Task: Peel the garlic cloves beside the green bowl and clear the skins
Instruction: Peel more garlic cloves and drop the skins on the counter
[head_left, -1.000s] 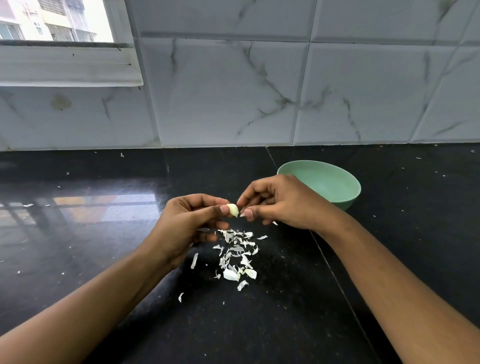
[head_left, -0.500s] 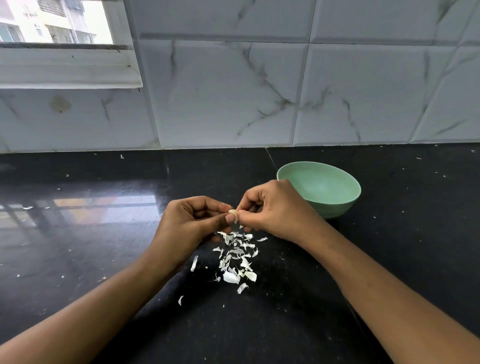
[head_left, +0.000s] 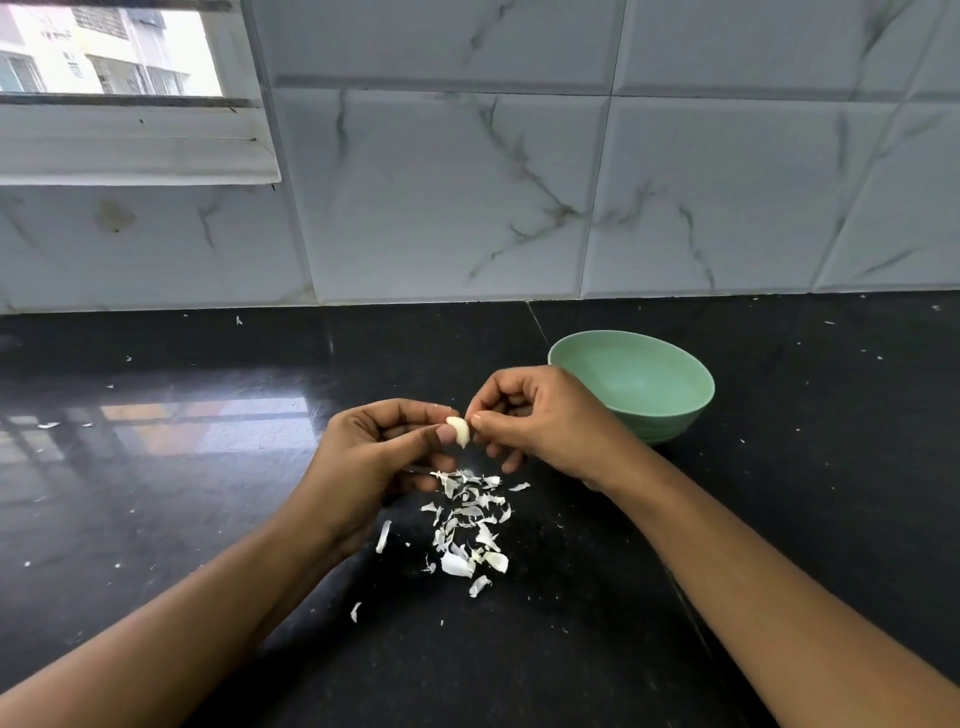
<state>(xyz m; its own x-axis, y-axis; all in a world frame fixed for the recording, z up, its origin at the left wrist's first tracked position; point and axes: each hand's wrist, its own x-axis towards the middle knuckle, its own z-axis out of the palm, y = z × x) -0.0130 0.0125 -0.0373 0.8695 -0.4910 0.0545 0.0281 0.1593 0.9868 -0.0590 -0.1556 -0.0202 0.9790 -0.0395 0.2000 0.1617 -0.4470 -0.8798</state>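
While the scatter of white papery garlic skins (head_left: 470, 519) lies nearest on the glossy black stone counter (head_left: 571, 649), the work goes on just above it. The left hand (head_left: 374, 457) pinches the small pale garlic clove (head_left: 458, 430) between thumb and forefinger. The right hand (head_left: 545, 421), fingers curled, nips the clove's right edge. Half a second ago fingertips hid nearly all of the clove; now more bare surface shows. Judgement: this clove is nearly peeled, and the skins are not yet cleared. Just beyond the right hand stands the round pale green bowl (head_left: 675, 415), with no cloves in the visible part. Behind is a grey-veined white tiled wall (head_left: 441, 208).
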